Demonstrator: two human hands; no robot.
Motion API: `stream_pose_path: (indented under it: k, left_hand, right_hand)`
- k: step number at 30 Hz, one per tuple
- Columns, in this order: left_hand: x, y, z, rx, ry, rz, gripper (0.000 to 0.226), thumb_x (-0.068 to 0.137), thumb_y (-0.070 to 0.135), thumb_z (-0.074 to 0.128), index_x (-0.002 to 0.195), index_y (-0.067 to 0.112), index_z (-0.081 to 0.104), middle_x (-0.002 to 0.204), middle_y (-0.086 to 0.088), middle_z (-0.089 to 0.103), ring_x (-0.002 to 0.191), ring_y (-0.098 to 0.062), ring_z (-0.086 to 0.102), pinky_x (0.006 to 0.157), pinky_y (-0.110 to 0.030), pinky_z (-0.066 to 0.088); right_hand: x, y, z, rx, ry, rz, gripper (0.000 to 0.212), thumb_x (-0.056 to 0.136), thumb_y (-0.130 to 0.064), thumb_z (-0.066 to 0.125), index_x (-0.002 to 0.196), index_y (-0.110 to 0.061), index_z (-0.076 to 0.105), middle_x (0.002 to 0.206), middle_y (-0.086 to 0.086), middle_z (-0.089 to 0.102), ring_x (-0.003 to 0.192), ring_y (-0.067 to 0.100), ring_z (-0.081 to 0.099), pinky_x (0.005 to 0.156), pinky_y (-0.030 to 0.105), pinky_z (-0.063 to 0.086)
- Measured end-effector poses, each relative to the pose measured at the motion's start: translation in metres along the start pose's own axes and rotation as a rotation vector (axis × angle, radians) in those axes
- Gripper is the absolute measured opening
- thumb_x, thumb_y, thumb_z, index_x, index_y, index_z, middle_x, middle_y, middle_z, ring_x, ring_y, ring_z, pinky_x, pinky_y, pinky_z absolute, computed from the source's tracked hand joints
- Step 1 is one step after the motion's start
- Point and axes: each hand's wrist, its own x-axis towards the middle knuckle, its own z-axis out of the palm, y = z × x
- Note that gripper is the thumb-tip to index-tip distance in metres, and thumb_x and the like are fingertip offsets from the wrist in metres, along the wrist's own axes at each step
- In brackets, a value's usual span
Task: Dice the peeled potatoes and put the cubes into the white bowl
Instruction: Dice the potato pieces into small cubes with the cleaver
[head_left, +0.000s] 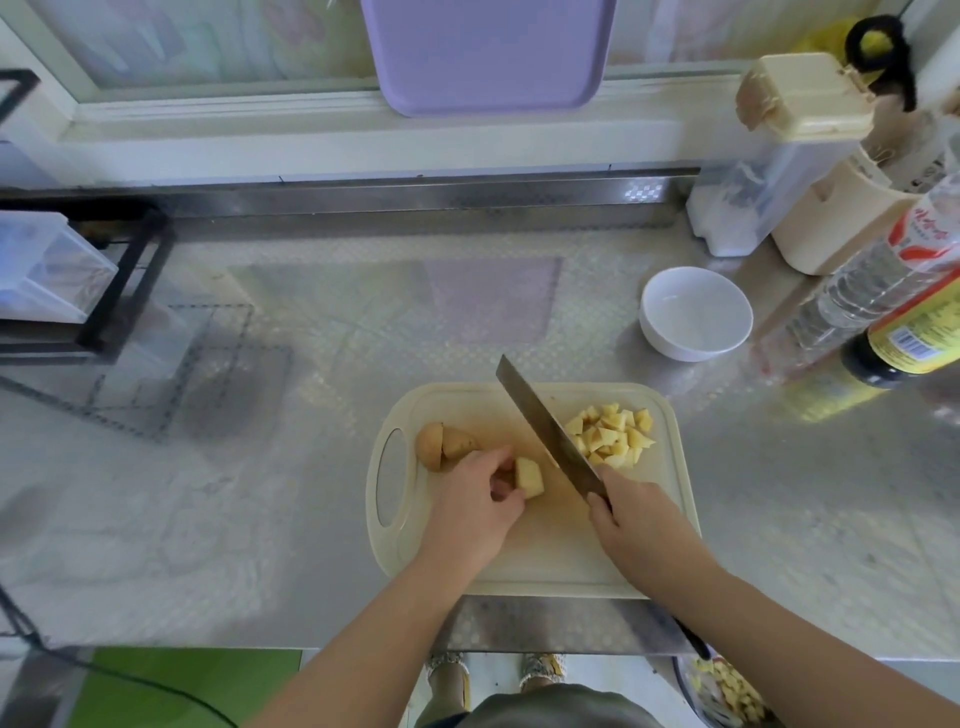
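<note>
Fingers of the left hand (475, 501) pinch a pale yellow peeled potato chunk (530, 478); right hand (636, 525) grips the long steel knife (545, 431) just beside it. Diced yellow cubes (613, 434) heap beyond the blade, round white bowl (696, 314) farther out.

Bare left hand (474, 503) and right hand (638, 525), forearms (779, 621) bare too, sleeves out of frame. Dark grey-olive top (550, 707) at bottom centre. Feet in light, patterned footwear (448, 674); blurry, type unclear.

steel counter (311, 493) | cutting board (550, 551) | white bowl (675, 349) | clear bottle (857, 296) | black rack (132, 265)
</note>
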Motion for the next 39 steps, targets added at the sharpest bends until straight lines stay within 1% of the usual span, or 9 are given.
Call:
stream_pose_path:
  k: [4, 8, 11, 16, 21, 24, 26, 32, 39]
  left_hand:
    - [-0.002, 0.0, 0.002, -0.073, 0.042, -0.026, 0.043, 0.088, 0.021, 0.07, 0.13, 0.021, 0.059, 0.111, 0.011, 0.066, 0.095, 0.0, 0.062, 0.088, -0.018, 0.051]
    - [-0.005, 0.001, 0.006, -0.118, 0.096, -0.03, 0.028, 0.085, 0.025, 0.074, 0.113, 0.022, 0.068, 0.1, 0.014, 0.069, 0.089, 0.004, 0.064, 0.08, -0.009, 0.05]
    - [-0.002, 0.005, 0.006, -0.065, 0.111, -0.018, 0.02, 0.088, 0.024, 0.071, 0.108, 0.023, 0.071, 0.1, 0.013, 0.069, 0.089, 0.004, 0.062, 0.076, -0.002, 0.043]
    - [0.007, 0.007, -0.001, 0.065, 0.087, 0.021, 0.02, 0.094, 0.024, 0.062, 0.111, 0.027, 0.072, 0.11, 0.01, 0.064, 0.091, -0.002, 0.059, 0.087, -0.018, 0.046]
    - [0.007, 0.009, 0.002, 0.006, 0.132, -0.016, 0.023, 0.086, 0.029, 0.074, 0.107, 0.026, 0.066, 0.105, 0.011, 0.063, 0.083, 0.002, 0.06, 0.068, -0.005, 0.043]
    - [0.007, 0.01, 0.003, -0.01, 0.162, -0.009, 0.015, 0.085, 0.024, 0.074, 0.096, 0.027, 0.065, 0.101, 0.008, 0.065, 0.084, 0.001, 0.061, 0.07, -0.004, 0.045]
    - [0.007, 0.011, 0.004, -0.011, 0.166, -0.007, 0.012, 0.086, 0.022, 0.073, 0.093, 0.026, 0.065, 0.1, 0.006, 0.066, 0.085, 0.001, 0.061, 0.071, -0.003, 0.044]
    - [0.008, 0.011, 0.005, -0.031, 0.182, -0.005, 0.015, 0.085, 0.018, 0.073, 0.086, 0.029, 0.063, 0.096, 0.006, 0.067, 0.084, 0.0, 0.062, 0.07, -0.003, 0.044]
    - [0.009, 0.006, 0.006, -0.063, 0.182, -0.007, 0.016, 0.085, 0.017, 0.074, 0.083, 0.03, 0.064, 0.092, 0.006, 0.069, 0.084, -0.003, 0.065, 0.08, -0.019, 0.054]
  right_hand:
    - [-0.007, 0.003, -0.005, -0.086, -0.006, -0.065, 0.011, 0.104, -0.031, 0.038, 0.103, -0.027, 0.048, 0.072, -0.003, 0.056, 0.065, 0.019, 0.057, 0.061, 0.039, 0.049]
    - [-0.012, 0.002, -0.005, -0.096, -0.007, -0.076, 0.013, 0.104, -0.031, 0.037, 0.104, -0.026, 0.049, 0.072, -0.002, 0.056, 0.065, 0.02, 0.058, 0.062, 0.039, 0.05]
    - [-0.012, 0.004, -0.007, -0.074, -0.003, -0.063, 0.013, 0.103, -0.031, 0.038, 0.1, -0.025, 0.049, 0.072, -0.002, 0.057, 0.064, 0.018, 0.058, 0.061, 0.04, 0.05]
    - [-0.013, 0.008, -0.012, -0.079, -0.004, -0.056, 0.013, 0.103, -0.031, 0.038, 0.094, -0.028, 0.046, 0.07, -0.003, 0.057, 0.061, 0.016, 0.056, 0.058, 0.038, 0.049]
    - [-0.016, 0.006, -0.011, -0.114, -0.016, -0.085, 0.012, 0.104, -0.031, 0.037, 0.1, -0.026, 0.047, 0.072, -0.004, 0.056, 0.062, 0.016, 0.056, 0.057, 0.033, 0.046]
    - [-0.016, 0.005, -0.011, -0.131, -0.021, -0.095, 0.013, 0.105, -0.031, 0.035, 0.101, -0.026, 0.047, 0.072, -0.004, 0.055, 0.062, 0.014, 0.055, 0.056, 0.031, 0.044]
    - [-0.015, 0.005, -0.012, -0.14, -0.024, -0.106, 0.014, 0.105, -0.032, 0.035, 0.102, -0.027, 0.047, 0.073, -0.004, 0.055, 0.064, 0.016, 0.057, 0.059, 0.034, 0.047]
    - [-0.014, 0.004, -0.012, -0.179, -0.041, -0.122, 0.016, 0.105, -0.032, 0.033, 0.106, -0.026, 0.048, 0.075, -0.004, 0.055, 0.066, 0.016, 0.058, 0.062, 0.034, 0.049]
    - [-0.011, 0.004, -0.009, -0.14, -0.074, -0.108, 0.017, 0.105, -0.032, 0.034, 0.106, -0.024, 0.049, 0.077, -0.002, 0.057, 0.067, 0.016, 0.058, 0.067, 0.038, 0.054]
